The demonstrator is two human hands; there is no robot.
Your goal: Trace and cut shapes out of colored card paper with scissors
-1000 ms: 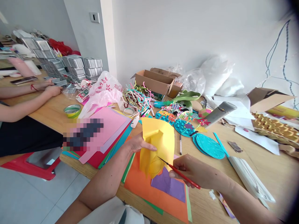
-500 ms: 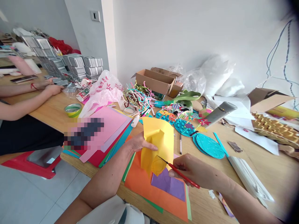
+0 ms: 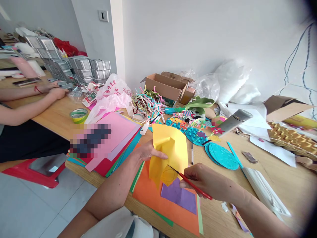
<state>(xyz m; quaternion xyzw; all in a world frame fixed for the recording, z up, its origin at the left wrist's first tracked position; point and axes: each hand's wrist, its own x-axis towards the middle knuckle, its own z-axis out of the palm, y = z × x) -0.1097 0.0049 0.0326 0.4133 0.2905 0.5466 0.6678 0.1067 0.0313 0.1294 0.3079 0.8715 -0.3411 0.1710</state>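
Yellow paper [image 3: 170, 145] (left hand [image 3: 146, 152]), red tool [image 3: 190, 182]

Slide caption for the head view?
Left hand holds yellow paper; right hand holds a red tool at its marked circle.

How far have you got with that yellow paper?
Done: a circle outline is drawn near the bottom of the yellow sheet. In hand: the left hand pinches the sheet up off the table, and the right hand holds a thin red tool, probably scissors, its tip at the circle's upper edge. Left: the circle is not yet free of the sheet; how much of its rim is cut is unclear.
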